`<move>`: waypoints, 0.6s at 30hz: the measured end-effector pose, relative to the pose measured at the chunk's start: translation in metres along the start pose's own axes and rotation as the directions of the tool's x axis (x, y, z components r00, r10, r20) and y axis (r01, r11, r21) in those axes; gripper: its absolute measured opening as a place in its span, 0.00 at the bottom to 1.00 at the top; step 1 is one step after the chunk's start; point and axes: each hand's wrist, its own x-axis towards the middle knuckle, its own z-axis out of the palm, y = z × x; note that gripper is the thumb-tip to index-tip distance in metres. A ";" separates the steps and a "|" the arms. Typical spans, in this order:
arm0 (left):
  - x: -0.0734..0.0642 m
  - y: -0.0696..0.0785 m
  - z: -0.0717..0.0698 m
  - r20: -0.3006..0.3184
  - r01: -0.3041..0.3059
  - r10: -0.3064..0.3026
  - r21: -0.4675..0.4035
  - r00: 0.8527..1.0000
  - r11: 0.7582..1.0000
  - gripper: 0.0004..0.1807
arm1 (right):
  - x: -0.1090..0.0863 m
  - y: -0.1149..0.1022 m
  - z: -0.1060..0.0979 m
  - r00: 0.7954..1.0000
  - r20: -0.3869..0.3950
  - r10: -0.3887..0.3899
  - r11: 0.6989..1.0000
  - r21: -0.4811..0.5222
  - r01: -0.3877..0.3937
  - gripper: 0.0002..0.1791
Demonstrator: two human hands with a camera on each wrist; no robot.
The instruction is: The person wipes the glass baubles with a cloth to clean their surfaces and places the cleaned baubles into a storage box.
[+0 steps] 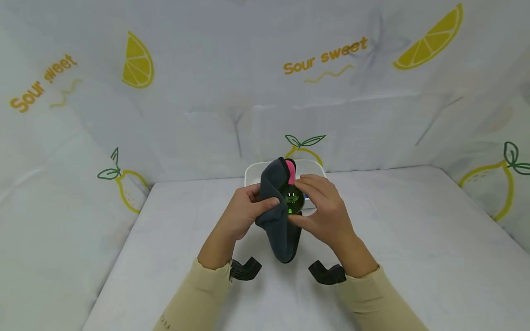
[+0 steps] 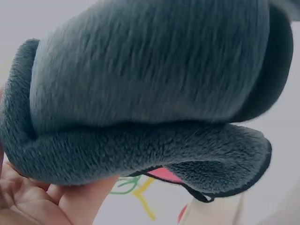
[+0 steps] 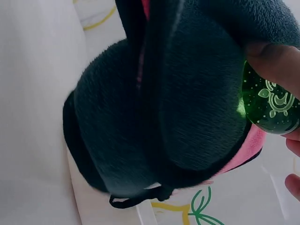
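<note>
My left hand [image 1: 241,212] grips a dark grey plush cleaning cloth [image 1: 273,184] in the head view, thumb across its front. The cloth has a black edge and a pink underside [image 1: 291,172]. A clear green ball [image 3: 272,105] with a turtle design inside is pinched between the thumb and fingers of my right hand [image 1: 329,209]. One side of the ball lies against the cloth. In the left wrist view the folded cloth [image 2: 150,65] covers most of the picture, with the left palm [image 2: 61,201] under it; the ball is hidden there.
Behind the hands stands a white container [image 1: 252,171], partly covered by the cloth, with something blue at its near side. A white cloth covers the table [image 1: 165,239]. The backdrop [image 1: 207,124] carries lemon prints and rises at the table's back edge.
</note>
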 end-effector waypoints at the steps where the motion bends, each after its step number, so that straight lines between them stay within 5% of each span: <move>1: 0.000 -0.001 0.002 0.023 -0.003 0.003 0.001 1.000 1.000 0.28 | 0.000 0.001 0.000 1.000 -0.015 -0.005 1.000 -0.006 0.005 0.39; 8: 0.002 -0.004 0.012 0.099 0.045 -0.034 -0.117 0.994 0.992 0.49 | -0.002 0.002 0.005 0.995 -0.103 -0.007 0.998 -0.059 0.001 0.39; 12: 0.002 -0.004 0.014 0.099 0.069 -0.054 -0.157 0.994 0.985 0.44 | -0.005 0.000 0.010 0.992 -0.123 -0.006 0.999 -0.047 0.000 0.41; 18: 0.000 -0.004 0.018 -0.014 0.039 -0.040 -0.054 0.999 0.998 0.32 | -0.011 -0.001 0.010 0.997 -0.081 0.010 1.000 -0.016 -0.012 0.38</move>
